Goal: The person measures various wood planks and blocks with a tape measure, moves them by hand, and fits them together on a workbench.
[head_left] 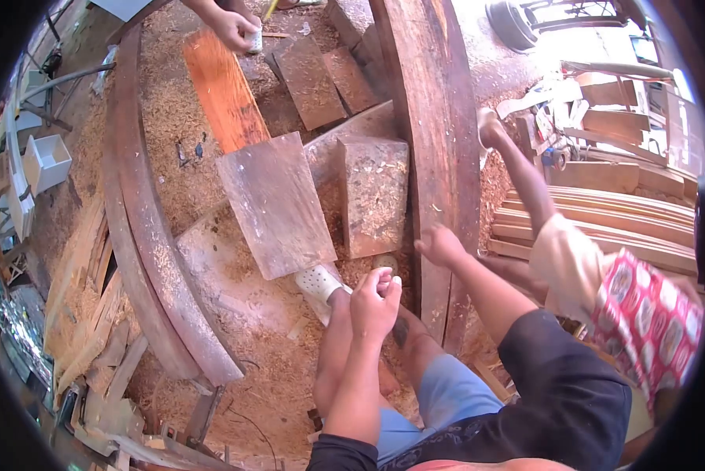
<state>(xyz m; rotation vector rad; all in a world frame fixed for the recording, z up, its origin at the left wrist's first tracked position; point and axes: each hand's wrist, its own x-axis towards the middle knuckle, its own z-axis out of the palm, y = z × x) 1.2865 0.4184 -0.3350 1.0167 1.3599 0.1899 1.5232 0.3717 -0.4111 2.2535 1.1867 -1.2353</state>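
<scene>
Left hand is curled into a loose fist above the knee, grip closed on nothing I can make out; right hand has fingers spread, resting on the edge of the long curved plank; just left of that sits a wooden block and a flat board on the sawdust floor; another person's hand is up top by the orange plank.

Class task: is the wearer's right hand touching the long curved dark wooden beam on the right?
Touching. The head view shows the right hand with its fingers laid on the edge of the long curved dark wooden beam, with no gap visible.
</scene>
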